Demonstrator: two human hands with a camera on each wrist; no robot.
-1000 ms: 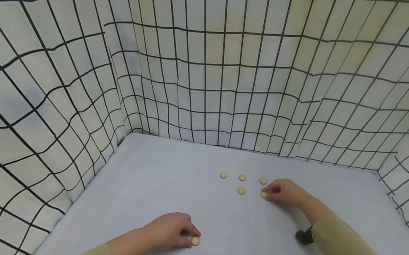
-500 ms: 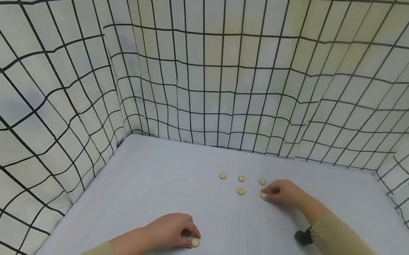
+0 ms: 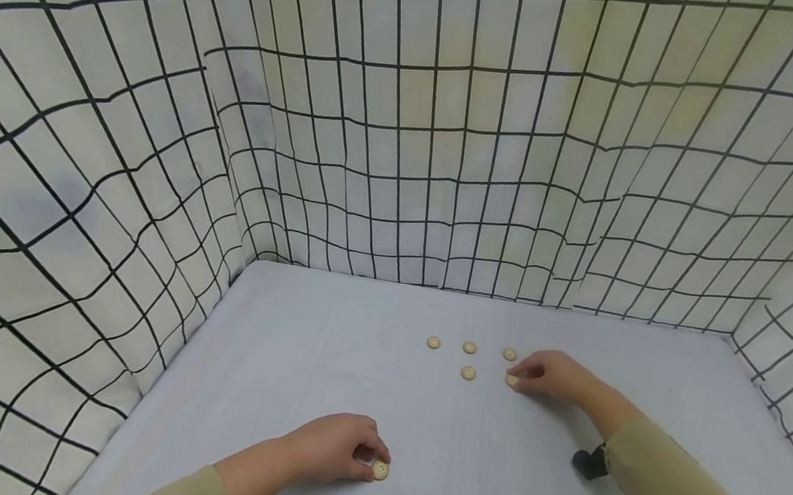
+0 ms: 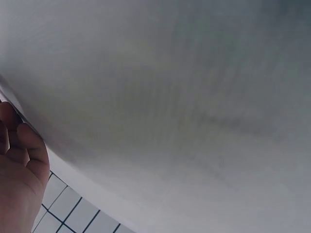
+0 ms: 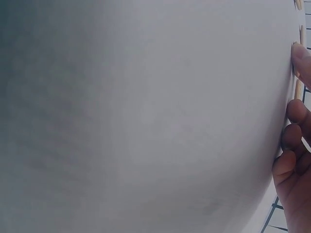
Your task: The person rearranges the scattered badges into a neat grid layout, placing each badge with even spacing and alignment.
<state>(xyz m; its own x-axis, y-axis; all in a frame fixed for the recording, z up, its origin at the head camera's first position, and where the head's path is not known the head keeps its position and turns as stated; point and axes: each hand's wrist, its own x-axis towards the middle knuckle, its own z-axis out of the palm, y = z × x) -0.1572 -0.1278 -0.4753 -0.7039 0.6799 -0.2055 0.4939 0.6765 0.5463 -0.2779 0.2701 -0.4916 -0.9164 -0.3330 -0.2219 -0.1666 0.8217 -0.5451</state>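
Note:
In the head view my left hand pinches a round beige button between thumb and forefinger, low over the near part of the white table. Farther back on the right, my right hand pinches another button at the table surface, its right side covered by the fingertips. Left of that one lies a button. Behind them is a row with a left button, a middle button and a right button. The left wrist view shows curled fingers but no button.
A white wall with a black grid rises behind the table and along both sides. A small black object hangs under the right wrist at the sleeve. In the right wrist view, white cloth fills most of the frame.

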